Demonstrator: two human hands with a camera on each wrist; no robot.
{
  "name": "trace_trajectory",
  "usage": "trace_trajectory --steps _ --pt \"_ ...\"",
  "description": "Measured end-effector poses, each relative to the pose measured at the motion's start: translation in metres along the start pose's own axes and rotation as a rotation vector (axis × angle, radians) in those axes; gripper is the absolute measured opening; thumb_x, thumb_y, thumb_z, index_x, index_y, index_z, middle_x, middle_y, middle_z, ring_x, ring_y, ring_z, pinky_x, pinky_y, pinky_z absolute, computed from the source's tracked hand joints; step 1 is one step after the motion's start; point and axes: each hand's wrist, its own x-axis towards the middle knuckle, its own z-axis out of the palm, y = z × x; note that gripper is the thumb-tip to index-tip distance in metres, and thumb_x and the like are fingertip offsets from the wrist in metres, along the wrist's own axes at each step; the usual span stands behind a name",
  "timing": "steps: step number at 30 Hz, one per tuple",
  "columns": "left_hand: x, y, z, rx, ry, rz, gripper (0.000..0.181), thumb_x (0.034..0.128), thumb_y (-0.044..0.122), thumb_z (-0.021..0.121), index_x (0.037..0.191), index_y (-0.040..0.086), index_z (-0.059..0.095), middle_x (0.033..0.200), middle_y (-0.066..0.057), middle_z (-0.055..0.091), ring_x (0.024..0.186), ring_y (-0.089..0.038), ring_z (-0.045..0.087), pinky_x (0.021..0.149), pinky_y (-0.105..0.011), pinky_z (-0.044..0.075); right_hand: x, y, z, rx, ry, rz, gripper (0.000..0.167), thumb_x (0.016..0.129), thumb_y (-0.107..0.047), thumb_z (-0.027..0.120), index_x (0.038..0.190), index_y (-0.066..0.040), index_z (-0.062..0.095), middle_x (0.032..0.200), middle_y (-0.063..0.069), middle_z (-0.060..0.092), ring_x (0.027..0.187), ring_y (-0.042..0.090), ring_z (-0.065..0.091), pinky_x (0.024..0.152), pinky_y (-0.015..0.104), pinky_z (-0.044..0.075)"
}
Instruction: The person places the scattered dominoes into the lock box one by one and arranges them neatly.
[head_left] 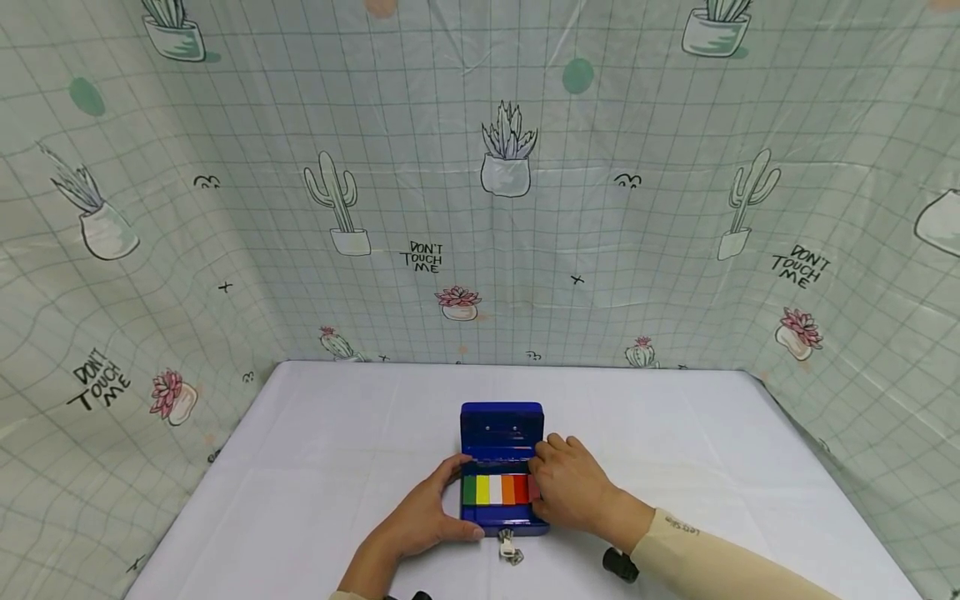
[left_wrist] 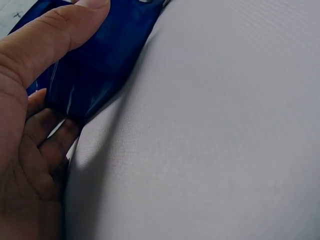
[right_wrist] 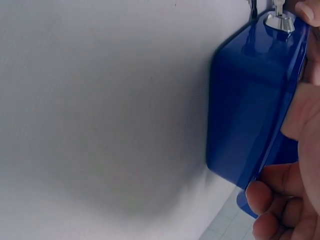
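Observation:
A blue metal cash box (head_left: pixel 504 531) stands on the table with its lid (head_left: pixel 501 425) raised. Inside lies a row of coloured blocks (head_left: pixel 496 490): green, yellow, white, orange and red, with a darker red block (head_left: pixel 534 487) at the right end. My left hand (head_left: pixel 423 517) grips the box's left side, thumb at the front edge and fingers toward the back corner. My right hand (head_left: pixel 573 483) reaches over the right wall, thumb and finger about the darker red block; its other fingers are curled at the back corner. The hand partly hides that block.
A key with a ring (head_left: pixel 508 546) sits in the lock at the box's front. The box is on a white-covered table (head_left: pixel 337 433). Behind and beside it hangs a cactus-print cloth (head_left: pixel 562 325). A black item (head_left: pixel 620 565) shows by the right wrist.

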Motion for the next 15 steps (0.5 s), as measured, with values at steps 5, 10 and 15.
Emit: trace_trajectory --steps 5,10,15 --pt "-0.0001 -0.0008 0.0006 -0.002 -0.002 -0.002 0.11 0.0702 0.044 0.099 0.16 0.023 0.039 0.166 -0.014 0.044 0.154 -0.043 0.036 0.121 -0.075 0.023 -0.0022 -0.0018 0.0004 -0.003 0.007 0.009 0.037 0.08 -0.041 0.086 0.095 -0.009 0.076 0.08 0.0 0.058 0.08 0.019 0.046 0.065 0.029 0.033" --pt "-0.0002 -0.0015 0.0005 -0.003 -0.007 0.0 0.109 0.0707 0.043 0.098 0.16 0.023 0.039 0.166 -0.013 0.044 0.154 -0.043 0.036 0.121 -0.075 0.023 -0.0036 -0.0027 0.0011 -0.006 0.028 0.017 0.04 0.08 -0.042 0.087 0.097 -0.009 0.073 0.081 0.001 0.059 0.08 0.02 0.047 0.066 0.029 0.034" --pt "0.0002 -0.0025 -0.001 0.0 -0.01 0.006 0.109 0.0699 0.042 0.099 0.16 0.024 0.04 0.166 -0.013 0.044 0.154 -0.041 0.036 0.122 -0.074 0.023 -0.0042 -0.0026 0.0038 -0.001 0.055 0.029 0.043 0.08 -0.046 0.086 0.097 -0.011 0.068 0.085 0.001 0.06 0.08 0.02 0.046 0.066 0.029 0.033"
